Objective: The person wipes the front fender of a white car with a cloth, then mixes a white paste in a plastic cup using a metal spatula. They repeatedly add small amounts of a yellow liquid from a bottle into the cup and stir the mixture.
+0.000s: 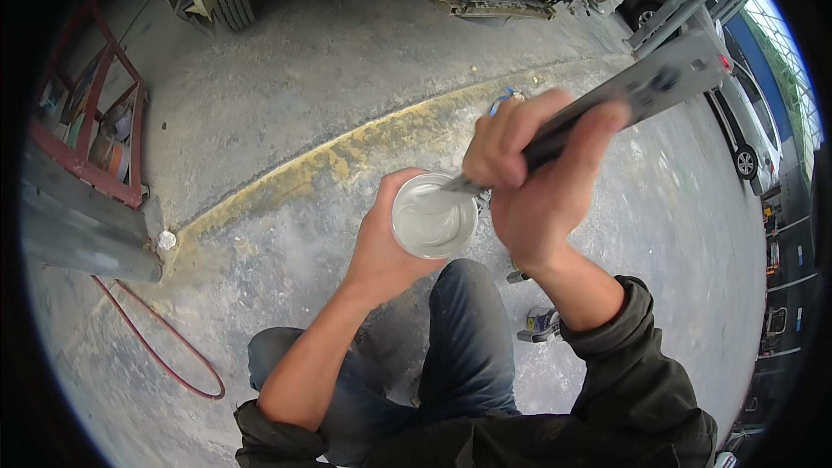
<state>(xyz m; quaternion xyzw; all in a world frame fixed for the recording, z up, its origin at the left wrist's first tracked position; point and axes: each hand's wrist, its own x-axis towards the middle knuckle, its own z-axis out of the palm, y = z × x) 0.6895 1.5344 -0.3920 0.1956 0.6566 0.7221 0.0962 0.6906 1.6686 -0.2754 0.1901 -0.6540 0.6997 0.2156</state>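
My left hand (386, 251) is wrapped round a small round can (433, 230) of pale, whitish-grey liquid, held over my knees. My right hand (546, 173), slightly blurred, grips a long flat grey metal strip (650, 82) with holes or marks near its upper end. The strip slants down from the upper right, and its lower end reaches into the can's liquid. Below my right forearm, a small can (542, 321) with a dark tool or object beside it rests on the concrete floor (286, 121).
A red metal rack (134, 139) and grey post (104, 234) stand left, with a red hose (156, 347) below. A vehicle's underside and wheel (234, 4) are above; a silver car (754, 121) is right. A small blue object (501, 100) lies beyond my right hand.
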